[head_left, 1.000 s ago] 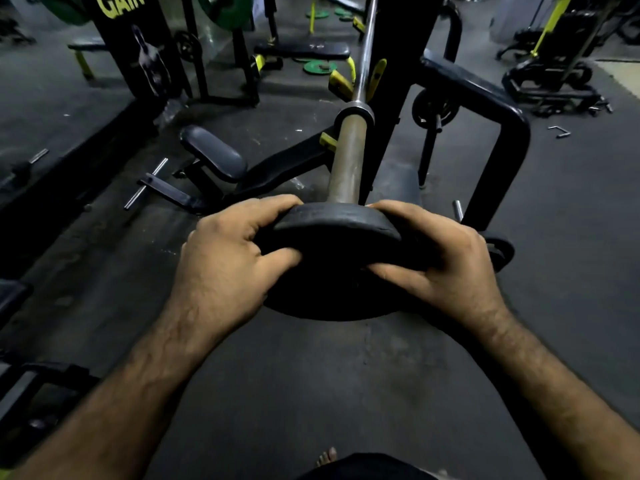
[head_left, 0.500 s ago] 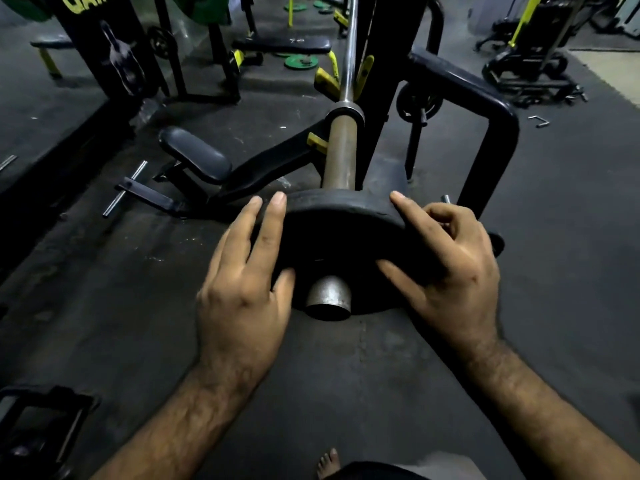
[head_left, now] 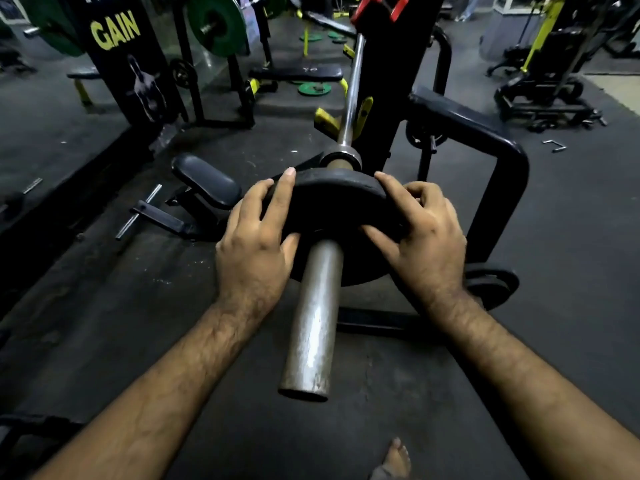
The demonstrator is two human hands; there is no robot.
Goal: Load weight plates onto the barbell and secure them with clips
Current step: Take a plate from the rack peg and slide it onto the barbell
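Pushed farther along the sleeve [head_left: 311, 317] since earlier, the plate [head_left: 332, 199] is being gripped by left hand [head_left: 254, 244] and right hand [head_left: 420, 237], seating at the collar [head_left: 341, 158] likely being needed next.

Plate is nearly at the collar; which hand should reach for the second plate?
Right, probably. The spare plate lies on the floor just beyond the right hand; the left hand is across the barbell sleeve.

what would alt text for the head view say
Both bare hands, left hand and right hand, press a black weight plate along the steel barbell sleeve toward its collar. Behind are a dark gym floor, benches and green plates.
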